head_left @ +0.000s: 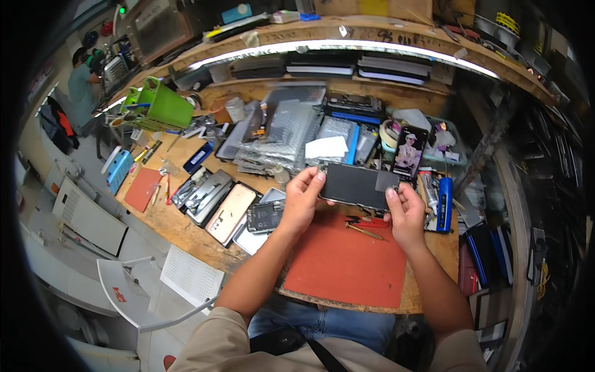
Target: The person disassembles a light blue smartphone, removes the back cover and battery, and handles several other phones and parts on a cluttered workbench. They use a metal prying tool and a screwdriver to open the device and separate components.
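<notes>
Nearest, a seated person's jeans [322, 323] meet the edge of a wooden bench [186, 235]. On the bench before them lies a red mat [347, 273], perhaps placed there as a soft work surface. Above its far edge, two bare hands hold a dark panel [350, 185] level and lengthwise. The left hand [302, 201] pinches its left end, thumb on top; the right hand [406, 214] pinches the right end, thumb near the lower corner. Holding it by the ends seems meant to leave most of its face uncovered. Below the panel, a brass-coloured tool [365, 232] and a red-handled tool [374, 222] lie within easy reach.

Left of the mat, an opened phone [263, 217] and a gold back [230, 214] crowd the left forearm. Right of the right hand, a blue tool [444, 204] stands near the bench's side edge. The widest room for moving is toward the person, over the mat's near part.

Beyond the panel, a lit phone [409, 150] leans upright, probably so its screen can be seen. Behind sit plastic-wrapped stacks [282, 133] and a tilted green basket [164, 105], closing off the back beneath a shelf [347, 32].
</notes>
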A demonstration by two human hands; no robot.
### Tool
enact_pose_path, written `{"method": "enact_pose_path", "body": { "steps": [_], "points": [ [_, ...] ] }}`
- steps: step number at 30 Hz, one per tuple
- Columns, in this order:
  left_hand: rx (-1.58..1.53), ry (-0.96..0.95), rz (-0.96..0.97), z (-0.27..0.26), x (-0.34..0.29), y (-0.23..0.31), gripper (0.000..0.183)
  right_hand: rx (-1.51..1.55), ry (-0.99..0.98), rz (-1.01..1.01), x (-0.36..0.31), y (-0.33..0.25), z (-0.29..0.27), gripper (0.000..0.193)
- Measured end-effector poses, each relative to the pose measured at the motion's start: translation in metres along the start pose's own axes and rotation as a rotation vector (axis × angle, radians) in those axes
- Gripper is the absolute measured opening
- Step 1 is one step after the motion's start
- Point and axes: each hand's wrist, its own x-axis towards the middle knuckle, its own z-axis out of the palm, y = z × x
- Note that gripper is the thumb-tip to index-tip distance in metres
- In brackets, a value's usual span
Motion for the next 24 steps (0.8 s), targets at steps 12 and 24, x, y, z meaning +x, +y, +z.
{"method": "enact_pose_path", "body": {
  "steps": [12,24],
  "points": [
    [0.124,-0.106,-0.085,-0.024,-0.028,0.034,0.034,0.015,-0.039,-0.009,-0.009,-0.009,0.009,0.019],
    [0.305,0.585,0.53,-0.152,-0.149,0.232,0.016,-0.006,-0.282,0.05,-0.024,0.012,0.022,0.034]
  ]
}}
